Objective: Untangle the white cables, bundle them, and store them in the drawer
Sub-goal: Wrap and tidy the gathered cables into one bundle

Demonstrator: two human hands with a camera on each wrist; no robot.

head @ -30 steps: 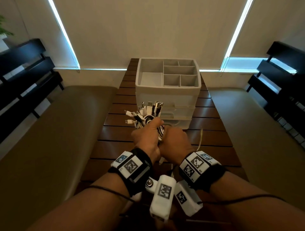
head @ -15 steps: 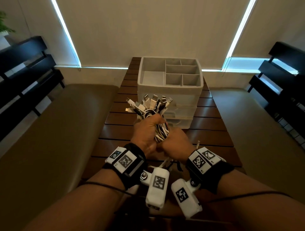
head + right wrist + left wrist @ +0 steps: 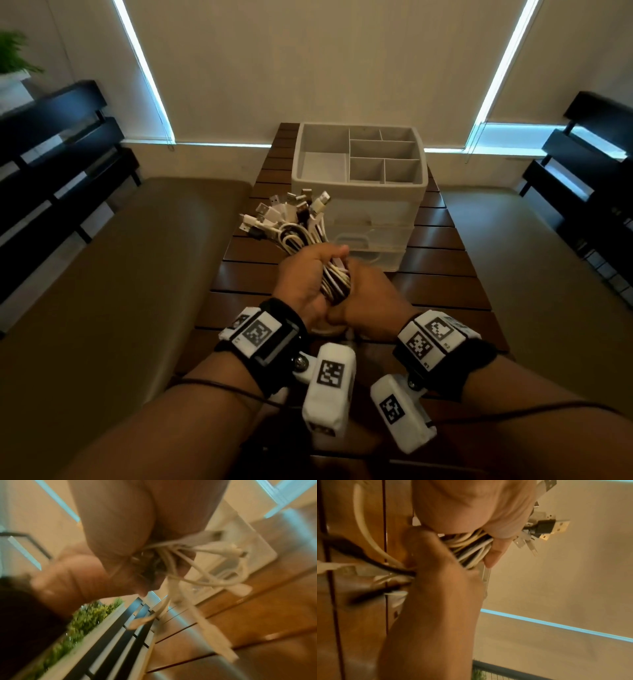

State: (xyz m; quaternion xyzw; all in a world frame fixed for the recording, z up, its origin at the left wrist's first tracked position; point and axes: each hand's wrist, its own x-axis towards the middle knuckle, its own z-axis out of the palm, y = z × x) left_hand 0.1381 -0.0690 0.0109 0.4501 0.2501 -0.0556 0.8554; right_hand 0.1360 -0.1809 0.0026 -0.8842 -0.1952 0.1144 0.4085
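Both hands clamped on the cables, held above the table in front of the drawer unit.

Your left hand (image 3: 301,277) wraps the cables (image 3: 310,236) near their middle, thumb over the top; your right hand (image 3: 371,294) grips the same bunch just below, the two hands touching. The plugs (image 3: 291,205) fan out loose above your left fist, and the tails (image 3: 197,566) hang free under the right. Expect the bunch to be light, soft and springy, with slick jackets: it likely splays if you ease off. Keep hold at the middle where the strands lie parallel, not at the plug ends. The drawer unit (image 3: 359,205) sits just beyond on the table (image 3: 445,284); I can't tell if any drawer is open.
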